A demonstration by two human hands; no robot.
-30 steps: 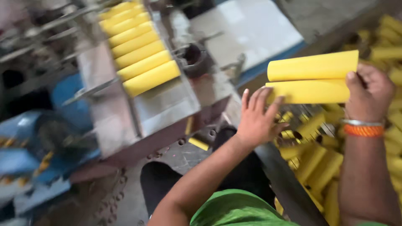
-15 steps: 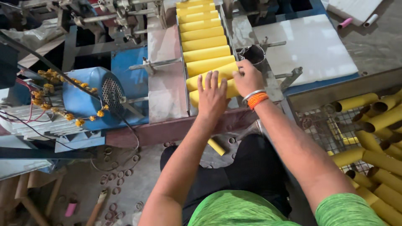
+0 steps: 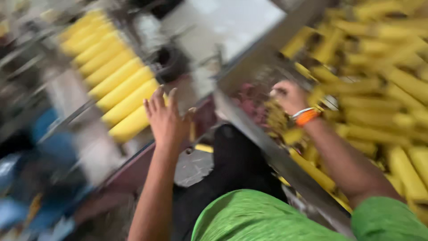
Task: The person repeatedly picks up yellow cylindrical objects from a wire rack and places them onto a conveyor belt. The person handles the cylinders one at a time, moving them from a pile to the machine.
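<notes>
The frame is motion-blurred. My left hand (image 3: pixel 166 118) hovers with its fingers spread and nothing in it, just right of the nearest yellow tube in a row of yellow tubes (image 3: pixel 117 91) lying side by side on a machine tray. My right hand (image 3: pixel 290 96), with orange and silver bangles at the wrist, reaches down into a bin of loose yellow tubes (image 3: pixel 392 102) on the right. Its fingers are curled among the tubes; blur hides whether it grips one.
A metal bin edge (image 3: pixel 263 143) runs diagonally between my arms. A white flat surface (image 3: pixel 223 27) lies beyond the tray. Blue machine parts (image 3: pixel 40 178) sit at the lower left. My green shirt and dark trousers fill the bottom.
Both hands were at the tray placing tubes half a second ago. Now my right hand has swung right into the bin, the left stays near the tray, and the view has turned right.
</notes>
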